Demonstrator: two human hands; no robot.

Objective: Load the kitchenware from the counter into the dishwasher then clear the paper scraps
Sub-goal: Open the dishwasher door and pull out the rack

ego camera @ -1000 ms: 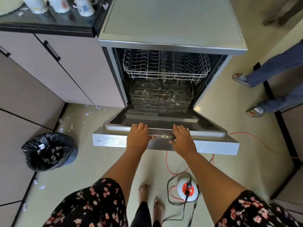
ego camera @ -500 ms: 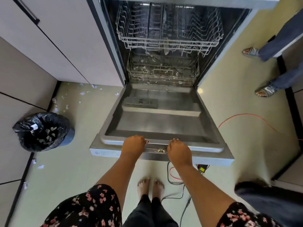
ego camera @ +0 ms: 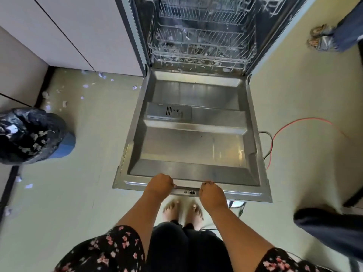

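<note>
The dishwasher door (ego camera: 196,146) lies folded down almost flat in front of me, its steel inner face up. My left hand (ego camera: 160,186) and my right hand (ego camera: 212,194) both grip its near top edge, fingers curled over the rim, one on each side of the latch. Behind the door the lower wire rack (ego camera: 202,50) holds scattered paper scraps, and the upper rack (ego camera: 204,8) shows above it. More paper scraps (ego camera: 64,104) lie on the floor to the left. The counter and its kitchenware are out of view.
A bin lined with a black bag (ego camera: 29,136) holding scraps stands on the floor at left. Cabinet fronts (ego camera: 78,32) run along the left. A red cable (ego camera: 298,122) trails right of the door. Another person's sandalled foot (ego camera: 322,39) is at the upper right, a dark shape (ego camera: 330,228) at the lower right.
The door has swung further down to nearly flat with both hands still on its edge. My view has tilted down, so the counter and the cups have left the frame.
</note>
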